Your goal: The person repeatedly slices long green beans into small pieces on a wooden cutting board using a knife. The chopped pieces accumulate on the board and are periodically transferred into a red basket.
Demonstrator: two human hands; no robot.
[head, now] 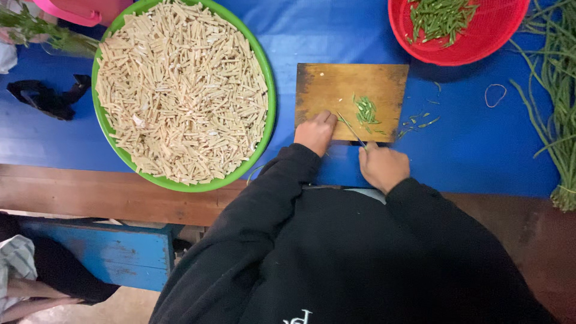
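Black sleeves nearest, R hand (383, 167) gripping knife (351, 129) w/ fist closed, L hand (315, 132) curled, pressing wooden cutting board (336, 90), chopped green beans (366, 111) lying just past blade.

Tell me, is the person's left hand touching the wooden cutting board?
Touching. The head view shows the left hand with its fingertips resting on the near edge of the wooden cutting board, no gap between them.

Hands (351, 150) with knife (351, 129) on cutting board (327, 90)
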